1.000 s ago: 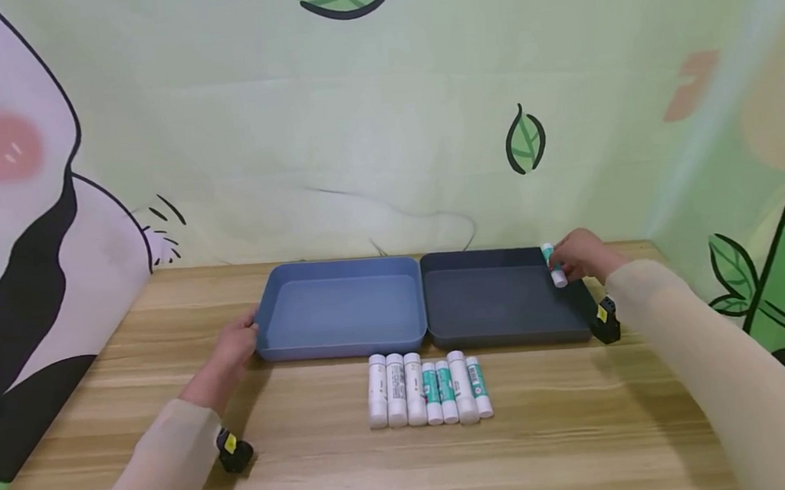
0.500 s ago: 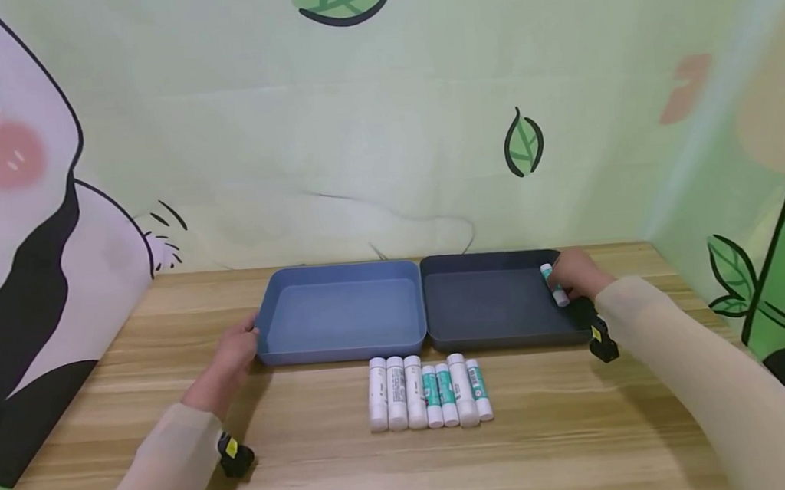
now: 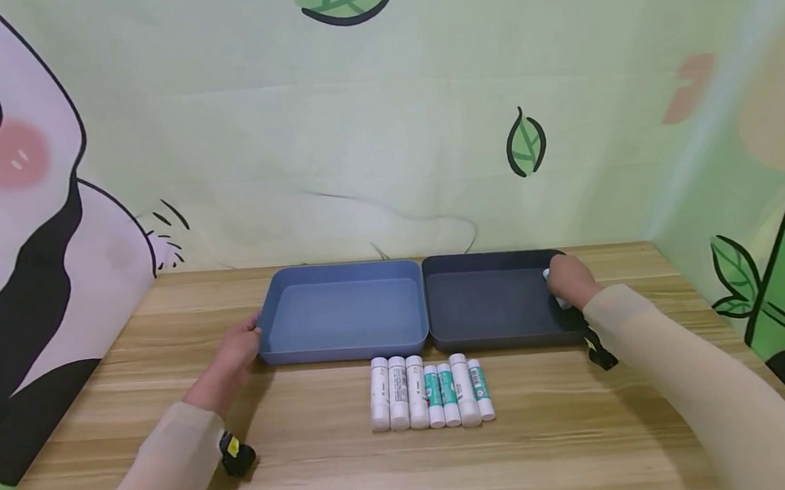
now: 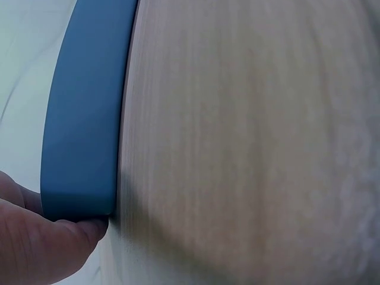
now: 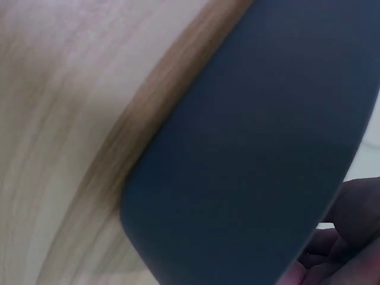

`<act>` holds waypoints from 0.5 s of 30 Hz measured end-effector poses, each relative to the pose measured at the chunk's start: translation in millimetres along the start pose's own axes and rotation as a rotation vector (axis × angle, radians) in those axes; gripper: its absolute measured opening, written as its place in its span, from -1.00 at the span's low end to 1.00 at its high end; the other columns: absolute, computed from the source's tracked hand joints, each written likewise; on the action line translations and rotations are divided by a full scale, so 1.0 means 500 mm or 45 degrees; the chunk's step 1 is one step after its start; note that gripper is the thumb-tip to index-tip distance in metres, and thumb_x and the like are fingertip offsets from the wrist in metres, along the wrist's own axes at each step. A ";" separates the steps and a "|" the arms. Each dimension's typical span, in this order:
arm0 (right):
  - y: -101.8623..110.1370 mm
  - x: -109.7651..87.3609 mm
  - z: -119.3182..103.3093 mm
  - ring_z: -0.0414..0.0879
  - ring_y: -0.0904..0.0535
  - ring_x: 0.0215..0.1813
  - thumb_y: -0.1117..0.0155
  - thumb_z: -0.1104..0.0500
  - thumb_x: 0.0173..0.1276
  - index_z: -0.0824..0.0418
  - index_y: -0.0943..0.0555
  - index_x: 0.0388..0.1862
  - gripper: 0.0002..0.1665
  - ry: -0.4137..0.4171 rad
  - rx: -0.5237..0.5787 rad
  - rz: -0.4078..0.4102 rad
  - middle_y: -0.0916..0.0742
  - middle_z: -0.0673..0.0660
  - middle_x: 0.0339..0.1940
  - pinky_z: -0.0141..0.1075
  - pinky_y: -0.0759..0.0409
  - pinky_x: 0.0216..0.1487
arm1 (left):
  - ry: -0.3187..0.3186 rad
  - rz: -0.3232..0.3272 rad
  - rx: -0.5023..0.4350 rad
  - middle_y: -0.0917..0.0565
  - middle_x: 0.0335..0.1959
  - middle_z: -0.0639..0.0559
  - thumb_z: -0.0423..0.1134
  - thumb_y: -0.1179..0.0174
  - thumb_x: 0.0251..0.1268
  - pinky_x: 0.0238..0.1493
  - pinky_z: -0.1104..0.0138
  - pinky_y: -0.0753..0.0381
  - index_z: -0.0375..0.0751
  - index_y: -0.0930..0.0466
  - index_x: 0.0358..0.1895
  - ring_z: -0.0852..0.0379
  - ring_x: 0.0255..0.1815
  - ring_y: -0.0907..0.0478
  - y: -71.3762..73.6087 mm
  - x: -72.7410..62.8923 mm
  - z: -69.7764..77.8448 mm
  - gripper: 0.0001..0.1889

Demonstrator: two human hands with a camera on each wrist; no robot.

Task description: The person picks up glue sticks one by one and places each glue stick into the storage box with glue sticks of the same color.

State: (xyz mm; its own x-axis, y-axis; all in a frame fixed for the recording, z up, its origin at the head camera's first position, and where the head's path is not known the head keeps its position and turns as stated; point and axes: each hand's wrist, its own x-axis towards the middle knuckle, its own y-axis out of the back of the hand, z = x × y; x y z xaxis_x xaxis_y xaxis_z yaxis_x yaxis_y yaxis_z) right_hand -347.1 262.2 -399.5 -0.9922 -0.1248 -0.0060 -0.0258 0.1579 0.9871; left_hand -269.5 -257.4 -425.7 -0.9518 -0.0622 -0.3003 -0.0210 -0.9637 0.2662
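Note:
My left hand [image 3: 239,344] pinches the left end of the blue tray [image 3: 346,352]; in the left wrist view, finger and thumb sit at the tray's end wall. At the right end of the dark grey tray [image 3: 504,341], my right hand [image 3: 570,279] holds a glue stick [image 3: 563,303] down inside. Only the white ends of that stick show past the hand. In the right wrist view, the dark tray's outer wall [image 5: 249,142] covers the stick and much of the hand. Before the trays lies a row of glue sticks, larger white ones [image 3: 398,393] and smaller teal-labelled ones [image 3: 449,394].
Both trays stand side by side on a wooden table [image 3: 314,474], near its back edge. Behind it hangs a printed backdrop [image 3: 383,123] with a panda and leaves. Each wrist carries a small black camera [image 3: 237,454].
My right hand has moved down and slightly left, taking the glue stick from above the dark tray's right rim to inside it. The left hand stays at the blue tray.

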 end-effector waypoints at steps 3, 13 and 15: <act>0.000 -0.002 -0.003 -0.01 -0.47 -0.45 0.05 0.46 0.29 0.49 -0.56 -0.48 -0.76 0.000 0.005 0.011 -0.72 0.43 -0.40 -0.10 -0.67 -0.32 | 0.006 0.000 -0.008 0.24 0.69 -0.32 -0.45 0.50 0.62 0.74 -0.04 0.20 -0.42 0.29 0.62 -0.23 0.74 0.32 0.000 -0.001 0.001 -0.42; -0.085 0.107 0.104 0.05 -0.57 -0.43 -0.01 0.40 0.34 0.46 -0.62 -0.44 -0.75 0.023 -0.033 -0.016 -0.72 0.39 -0.40 -0.04 -0.70 -0.33 | -0.002 0.013 -0.015 0.22 0.69 -0.34 -0.46 0.49 0.62 0.74 -0.04 0.19 -0.42 0.27 0.62 -0.24 0.73 0.29 -0.002 -0.002 0.002 -0.42; -0.127 0.151 0.160 -0.03 -0.45 -0.53 -0.03 0.36 0.23 0.34 -0.57 -0.58 -0.76 0.095 -0.047 0.081 -0.65 0.28 -0.55 -0.13 -0.59 -0.49 | -0.004 0.011 -0.019 0.21 0.69 -0.35 -0.46 0.48 0.62 0.74 -0.04 0.19 -0.42 0.26 0.62 -0.24 0.73 0.28 -0.002 -0.002 0.002 -0.42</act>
State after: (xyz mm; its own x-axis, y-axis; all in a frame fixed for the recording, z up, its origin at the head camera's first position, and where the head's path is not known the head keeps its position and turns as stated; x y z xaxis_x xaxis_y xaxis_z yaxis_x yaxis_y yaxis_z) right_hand -429.9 320.9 -475.5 -0.9798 -0.1882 0.0677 0.0432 0.1315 0.9904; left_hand -268.8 -256.1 -424.6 -0.9530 -0.0699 -0.2947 -0.0080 -0.9669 0.2552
